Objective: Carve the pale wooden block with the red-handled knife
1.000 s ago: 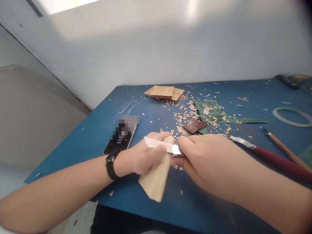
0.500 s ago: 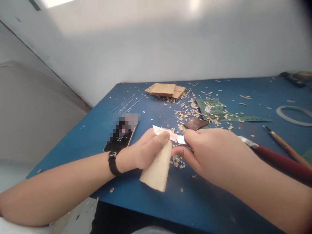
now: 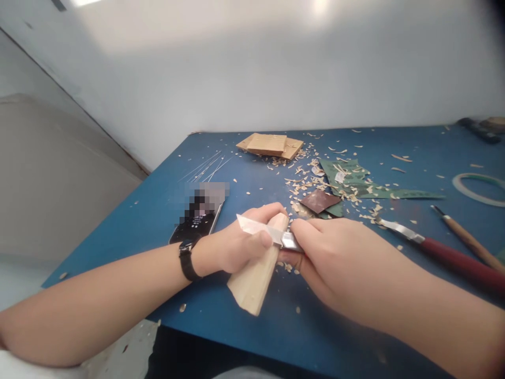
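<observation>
A pale wood piece (image 3: 254,281), wider at its near end, is gripped by my left hand (image 3: 246,245) above the blue table. My right hand (image 3: 331,258) is closed round the handle of a knife (image 3: 291,241). The knife's blade points left and lies across the upper part of the wood, with my left thumb against it. Most of the knife's handle is hidden by my right fingers. A black watch is on my left wrist.
On the blue table (image 3: 158,210) lie a phone (image 3: 197,223), thin wires, stacked wood boards (image 3: 268,143), a brown sandpaper square (image 3: 320,201), green sheet (image 3: 347,176), wood shavings, a red-handled knife (image 3: 453,255), a wood-handled tool (image 3: 465,237) and a tape ring (image 3: 479,189).
The wood has turned and tilted in my left hand, showing a side facet and more of its top end. The blade and my right hand have moved slightly left and down.
</observation>
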`<action>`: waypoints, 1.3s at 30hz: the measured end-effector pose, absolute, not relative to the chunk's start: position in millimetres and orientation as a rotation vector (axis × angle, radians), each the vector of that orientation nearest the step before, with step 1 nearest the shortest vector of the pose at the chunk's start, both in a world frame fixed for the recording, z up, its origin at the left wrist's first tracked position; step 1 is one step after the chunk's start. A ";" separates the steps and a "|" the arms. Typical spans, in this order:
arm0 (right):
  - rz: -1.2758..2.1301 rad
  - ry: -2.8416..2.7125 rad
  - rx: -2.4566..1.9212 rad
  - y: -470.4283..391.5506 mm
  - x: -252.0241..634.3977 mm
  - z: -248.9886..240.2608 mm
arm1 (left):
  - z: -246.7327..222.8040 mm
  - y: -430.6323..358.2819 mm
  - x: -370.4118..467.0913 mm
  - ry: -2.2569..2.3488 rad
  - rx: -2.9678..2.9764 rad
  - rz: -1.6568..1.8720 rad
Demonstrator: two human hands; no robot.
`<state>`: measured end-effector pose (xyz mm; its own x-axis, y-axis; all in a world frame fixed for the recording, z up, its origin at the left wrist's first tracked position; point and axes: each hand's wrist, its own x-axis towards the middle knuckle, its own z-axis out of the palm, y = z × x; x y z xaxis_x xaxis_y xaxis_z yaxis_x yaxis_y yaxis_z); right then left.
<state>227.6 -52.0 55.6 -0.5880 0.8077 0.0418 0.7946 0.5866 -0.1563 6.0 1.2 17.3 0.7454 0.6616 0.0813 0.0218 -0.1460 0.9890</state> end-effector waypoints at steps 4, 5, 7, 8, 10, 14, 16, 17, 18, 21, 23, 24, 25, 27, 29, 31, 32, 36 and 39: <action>0.205 -2.704 -1.373 -52.6 229.5 56.2 | 18.7 -2.0 4.6 0.486 1.602 0.628; 0.205 -2.703 -1.382 -52.7 229.7 56.7 | 20.4 -3.7 3.7 0.476 1.590 0.634; 0.202 -2.699 -1.402 -52.8 229.8 57.9 | 25.0 -7.7 1.5 0.489 1.576 0.633; 0.200 -2.699 -1.409 -52.8 229.7 58.5 | 27.3 -9.4 0.5 0.519 1.574 0.623; 0.208 -2.705 -1.425 -52.5 229.7 59.8 | 30.5 -11.7 -0.5 0.592 1.570 0.589; 0.234 -2.723 -1.468 -49.7 229.6 63.3 | 28.3 -11.2 3.3 0.529 1.512 0.605; 0.227 -2.721 -1.508 -48.0 228.7 65.1 | 24.3 -10.4 6.3 0.481 1.456 0.637; 0.218 -2.721 -1.533 -47.4 227.9 65.9 | 22.3 -10.3 7.4 0.477 1.434 0.654; 0.211 -2.723 -1.564 -47.2 227.1 66.4 | 20.4 -10.3 8.3 0.482 1.416 0.666; 0.188 -2.730 -1.663 -48.5 224.7 66.6 | 16.3 -10.6 10.1 0.506 1.350 0.689; 0.173 -2.725 -1.724 -50.4 223.7 66.4 | 14.8 -10.7 11.1 0.540 1.293 0.685; 0.168 -2.721 -1.752 -51.4 223.3 66.3 | 14.2 -10.6 11.7 0.562 1.274 0.683; 0.162 -2.716 -1.779 -52.4 222.9 66.3 | 13.5 -10.6 12.2 0.582 1.269 0.686; 0.151 -2.705 -1.832 -54.1 221.7 66.5 | 12.0 -10.3 13.0 0.596 1.279 0.692; 0.124 -2.683 -1.883 -55.3 220.0 66.5 | 10.3 -9.9 13.1 0.585 1.276 0.685; 0.093 -2.663 -1.913 -56.0 218.1 66.6 | 9.0 -9.1 12.7 0.575 1.256 0.684; 0.078 -2.654 -1.927 -56.2 217.2 66.8 | 8.6 -8.6 12.5 0.581 1.255 0.686; 0.037 -2.608 -1.991 -55.0 216.5 68.5 | 9.7 -6.3 13.2 0.756 1.312 0.684; 0.033 -2.578 -1.988 -54.1 218.3 68.4 | 11.2 -5.6 14.7 0.822 1.368 0.675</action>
